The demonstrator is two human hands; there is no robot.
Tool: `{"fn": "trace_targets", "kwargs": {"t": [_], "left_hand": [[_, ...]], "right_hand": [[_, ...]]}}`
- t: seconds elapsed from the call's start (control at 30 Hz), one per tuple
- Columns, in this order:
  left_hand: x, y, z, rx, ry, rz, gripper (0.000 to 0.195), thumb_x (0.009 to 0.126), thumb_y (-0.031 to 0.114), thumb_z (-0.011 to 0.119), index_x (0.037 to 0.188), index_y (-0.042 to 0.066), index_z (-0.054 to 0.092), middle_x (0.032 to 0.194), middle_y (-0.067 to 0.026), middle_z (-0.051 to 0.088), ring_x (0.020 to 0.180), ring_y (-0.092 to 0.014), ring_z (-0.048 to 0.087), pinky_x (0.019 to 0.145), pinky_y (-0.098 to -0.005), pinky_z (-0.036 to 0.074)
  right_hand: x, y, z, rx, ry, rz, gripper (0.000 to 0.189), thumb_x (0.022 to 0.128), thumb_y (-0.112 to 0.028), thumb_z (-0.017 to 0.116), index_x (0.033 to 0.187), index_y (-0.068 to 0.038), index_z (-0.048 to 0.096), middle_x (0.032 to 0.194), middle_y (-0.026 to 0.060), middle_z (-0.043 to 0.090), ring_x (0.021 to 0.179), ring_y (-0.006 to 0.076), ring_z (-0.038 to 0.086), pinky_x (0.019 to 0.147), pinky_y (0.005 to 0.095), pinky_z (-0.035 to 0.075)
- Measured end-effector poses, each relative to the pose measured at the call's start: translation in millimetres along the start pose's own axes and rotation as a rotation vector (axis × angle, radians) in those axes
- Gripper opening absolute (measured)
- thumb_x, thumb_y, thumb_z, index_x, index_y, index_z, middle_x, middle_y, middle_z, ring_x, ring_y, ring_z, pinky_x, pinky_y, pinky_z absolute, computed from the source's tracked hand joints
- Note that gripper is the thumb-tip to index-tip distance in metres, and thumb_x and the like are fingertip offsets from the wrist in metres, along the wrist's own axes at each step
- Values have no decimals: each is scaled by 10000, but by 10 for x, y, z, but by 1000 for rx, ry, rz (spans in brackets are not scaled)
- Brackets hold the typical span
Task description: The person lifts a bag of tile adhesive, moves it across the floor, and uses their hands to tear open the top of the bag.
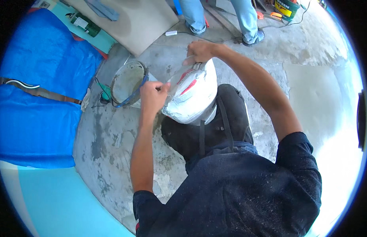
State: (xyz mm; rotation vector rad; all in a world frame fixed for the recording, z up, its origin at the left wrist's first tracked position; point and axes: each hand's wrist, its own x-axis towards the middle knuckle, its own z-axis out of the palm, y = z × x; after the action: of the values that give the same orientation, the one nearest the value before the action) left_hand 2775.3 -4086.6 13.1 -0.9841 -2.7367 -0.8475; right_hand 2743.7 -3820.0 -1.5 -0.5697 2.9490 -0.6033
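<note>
A plump white sack (198,94) with red and dark print stands against my bent knees. My left hand (154,93) pinches the near-left end of its top edge. At the far end of that same edge, my right hand (198,52) grips the sack with curled fingers. The top edge stretches between both hands; I cannot tell whether the sack is unsealed. Just left of it, a bucket (144,77) with a mortar-crusted, partly blue rim leans toward the sack, its inside coated grey. My left hand is close to the bucket's rim.
A blue tarp (38,124) covers something at the left. A large board (142,20) lies beyond the bucket. Another person's legs (245,17) stand ahead, near a cable (222,41) and a small white object (171,33). A green pail (285,11) sits at the far right on the concrete floor (112,142).
</note>
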Motion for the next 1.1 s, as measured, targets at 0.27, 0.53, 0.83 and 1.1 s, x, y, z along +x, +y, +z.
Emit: {"fn": "trace_targets", "kwargs": {"t": [0.27, 0.53, 0.83, 1.1], "left_hand": [[507, -589, 60, -185, 57, -304, 273, 762, 244, 714, 764, -28, 690, 562, -120, 599, 516, -176, 547, 536, -317, 421], [431, -645, 175, -503, 135, -590, 333, 810, 249, 701, 858, -80, 685, 733, -26, 648, 648, -103, 538, 610, -265, 422], [204, -294, 185, -119, 286, -165, 353, 835, 272, 629, 686, -48, 619, 488, -109, 502, 458, -165, 431, 502, -352, 369], [395, -398, -20, -65, 287, -318, 328, 810, 278, 658, 717, -36, 659, 533, -150, 565, 487, -202, 508, 555, -358, 427]], "right_hand": [[332, 193, -21, 212, -99, 147, 609, 811, -595, 561, 834, -2, 701, 753, 129, 662, 703, 257, 591, 675, 397, 457], [-205, 448, 96, 581, 186, 98, 613, 772, -599, 611, 951, -18, 693, 985, 181, 653, 976, 253, 567, 905, 395, 415], [214, 442, 113, 524, 458, 393, 346, 763, -390, 709, 753, -44, 714, 745, 99, 671, 761, 189, 633, 748, 348, 492], [29, 334, 76, 584, 402, 377, 386, 789, -397, 677, 734, -16, 710, 730, 136, 670, 739, 253, 649, 752, 355, 499]]}}
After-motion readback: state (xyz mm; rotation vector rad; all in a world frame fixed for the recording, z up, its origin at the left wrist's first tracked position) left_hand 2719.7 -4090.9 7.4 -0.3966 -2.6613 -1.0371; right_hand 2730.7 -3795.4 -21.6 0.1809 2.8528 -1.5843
